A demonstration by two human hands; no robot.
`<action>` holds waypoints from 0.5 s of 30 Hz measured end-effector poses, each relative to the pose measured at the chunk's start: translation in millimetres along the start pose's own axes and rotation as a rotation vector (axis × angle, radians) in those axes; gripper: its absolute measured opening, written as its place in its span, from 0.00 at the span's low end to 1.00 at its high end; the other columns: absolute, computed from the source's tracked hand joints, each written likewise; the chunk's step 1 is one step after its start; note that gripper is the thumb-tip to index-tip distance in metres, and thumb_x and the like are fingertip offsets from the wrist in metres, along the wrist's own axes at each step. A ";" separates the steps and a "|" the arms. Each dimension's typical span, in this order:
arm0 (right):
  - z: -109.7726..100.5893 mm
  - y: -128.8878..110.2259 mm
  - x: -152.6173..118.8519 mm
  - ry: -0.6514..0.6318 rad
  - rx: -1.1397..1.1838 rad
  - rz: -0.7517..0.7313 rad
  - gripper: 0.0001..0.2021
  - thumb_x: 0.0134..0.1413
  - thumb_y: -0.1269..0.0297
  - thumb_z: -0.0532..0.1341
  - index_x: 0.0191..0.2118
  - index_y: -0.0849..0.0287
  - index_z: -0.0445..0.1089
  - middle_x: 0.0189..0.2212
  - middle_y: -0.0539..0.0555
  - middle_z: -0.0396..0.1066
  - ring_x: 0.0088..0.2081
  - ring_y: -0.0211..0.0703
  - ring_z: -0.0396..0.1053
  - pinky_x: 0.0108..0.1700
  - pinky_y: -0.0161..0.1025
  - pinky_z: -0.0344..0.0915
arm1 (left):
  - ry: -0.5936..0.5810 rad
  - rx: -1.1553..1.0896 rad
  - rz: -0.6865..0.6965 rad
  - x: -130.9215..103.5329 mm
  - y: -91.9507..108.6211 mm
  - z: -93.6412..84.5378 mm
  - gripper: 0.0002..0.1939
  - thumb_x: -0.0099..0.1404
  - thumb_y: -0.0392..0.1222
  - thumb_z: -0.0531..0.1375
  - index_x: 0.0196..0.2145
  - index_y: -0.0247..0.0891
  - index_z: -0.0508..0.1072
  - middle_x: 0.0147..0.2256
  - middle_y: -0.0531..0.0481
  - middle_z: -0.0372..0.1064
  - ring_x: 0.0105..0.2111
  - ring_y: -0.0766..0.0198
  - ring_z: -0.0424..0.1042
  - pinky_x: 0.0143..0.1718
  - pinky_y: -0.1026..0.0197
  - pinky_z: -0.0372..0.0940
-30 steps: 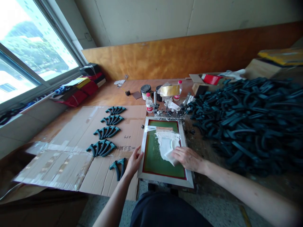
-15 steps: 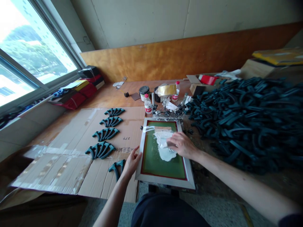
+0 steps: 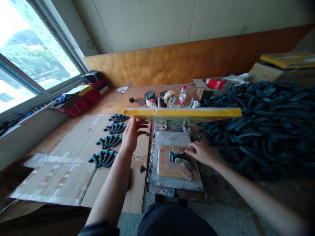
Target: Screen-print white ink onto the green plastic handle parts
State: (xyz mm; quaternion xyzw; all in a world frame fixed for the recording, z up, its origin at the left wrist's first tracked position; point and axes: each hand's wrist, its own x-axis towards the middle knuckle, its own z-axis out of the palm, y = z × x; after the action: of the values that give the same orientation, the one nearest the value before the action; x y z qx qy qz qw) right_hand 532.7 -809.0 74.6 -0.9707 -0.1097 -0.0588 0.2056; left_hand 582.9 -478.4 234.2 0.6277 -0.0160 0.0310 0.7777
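Observation:
The screen frame (image 3: 182, 112) is tilted up, its yellow-taped front edge facing me. My left hand (image 3: 131, 134) is at the left end of that edge, thumb up against it and other fingers spread below. Under the frame lies a metal base plate (image 3: 169, 137) with a brown board (image 3: 164, 164) on it. One dark green curved part (image 3: 173, 156) rests on the board between small blocks. My right hand (image 3: 198, 152) is at the right side of this part, its fingers pinched together at the part's upper right end; the fingertips are small and partly hidden.
Rows of green parts (image 3: 105, 158) lie on cardboard (image 3: 61, 157) at left. A big heap of them (image 3: 261, 131) fills the right. Behind the frame stand bottles (image 3: 182, 96), a dark-lidded tub (image 3: 149, 97) and a tape roll (image 3: 171, 97). Black knobs (image 3: 142, 169) stick out beside the plate.
The frame has swung up from lying flat, uncovering the plate and part. My left hand has risen with its edge. My right hand has left the white paste and moved down to the part.

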 end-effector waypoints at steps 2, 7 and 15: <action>24.2 -15.2 -15.8 -0.080 -0.030 0.010 0.12 0.57 0.54 0.60 0.32 0.57 0.68 0.35 0.56 0.70 0.40 0.50 0.66 0.41 0.41 0.60 | 0.064 -0.045 0.025 6.9 1.6 11.6 0.26 0.63 0.63 0.53 0.40 0.36 0.71 0.34 0.46 0.75 0.33 0.63 0.73 0.27 0.65 0.66; 30.9 -66.6 -22.3 -0.048 0.008 0.205 0.05 0.62 0.67 0.55 0.34 0.59 0.64 0.30 0.55 0.69 0.33 0.43 0.67 0.35 0.37 0.60 | 0.007 -0.057 -0.397 -60.2 -61.3 33.1 0.30 0.57 0.64 0.59 0.43 0.32 0.72 0.35 0.40 0.76 0.28 0.61 0.74 0.24 0.65 0.65; 11.0 -114.3 -41.5 0.013 0.056 -0.335 0.10 0.56 0.67 0.64 0.43 0.56 0.65 0.40 0.52 0.69 0.44 0.45 0.65 0.49 0.41 0.62 | 0.190 -0.124 -0.768 -139.4 -136.4 -7.5 0.16 0.58 0.51 0.63 0.37 0.35 0.73 0.39 0.42 0.77 0.34 0.56 0.77 0.28 0.61 0.69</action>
State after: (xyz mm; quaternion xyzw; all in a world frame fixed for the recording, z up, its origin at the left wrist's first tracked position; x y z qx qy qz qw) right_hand 466.2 -710.4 102.1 -0.9323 -0.2702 -0.0954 0.2206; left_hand 453.1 -503.7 90.7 0.5340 0.2900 -0.2048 0.7673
